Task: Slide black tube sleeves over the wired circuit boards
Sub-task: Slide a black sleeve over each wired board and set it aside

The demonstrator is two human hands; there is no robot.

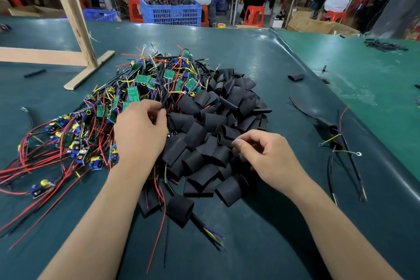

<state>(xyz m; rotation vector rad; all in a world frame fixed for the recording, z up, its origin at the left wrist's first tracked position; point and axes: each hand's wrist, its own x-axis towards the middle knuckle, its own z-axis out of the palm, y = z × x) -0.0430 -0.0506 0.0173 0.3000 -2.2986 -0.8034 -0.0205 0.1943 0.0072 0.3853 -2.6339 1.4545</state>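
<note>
Left hand point(139, 132): over the seam where the two heaps meet, fingers curled, thumb and fingertips pinched on dark wires at the edge of the board heap; which board those wires belong to, not readable.
Right hand point(264, 154): at the near-right flank of the sleeve heap, fingers curled, thumb and forefinger nipping the rim of one black tube sleeve point(225, 138).
Sleeve axis: the nipped sleeve lies roughly flat, long axis running left and away from the right fingertips, open mouth apparently toward the left hand.
Wired circuit boards point(141, 79): tangled heap of green boards with red, yellow, blue and black leads, left of centre on the green mat point(250, 48), spreading toward its left edge.
Sleeve heap point(227, 107): loose flattened tubes, centre of the mat, touching the board heap on its right side.
Finished pieces: two sleeved boards point(179, 209) near the front edge, another point(329, 127) well apart toward the right edge.
Key relation: picked wires lie left and slightly farther than the sleeve; the hands near each other, so board end into sleeve mouth probably calls for a short meeting move, sleeve turned to line up with the leads.
Risk: neighbouring leads snagging and dragging along.
</note>
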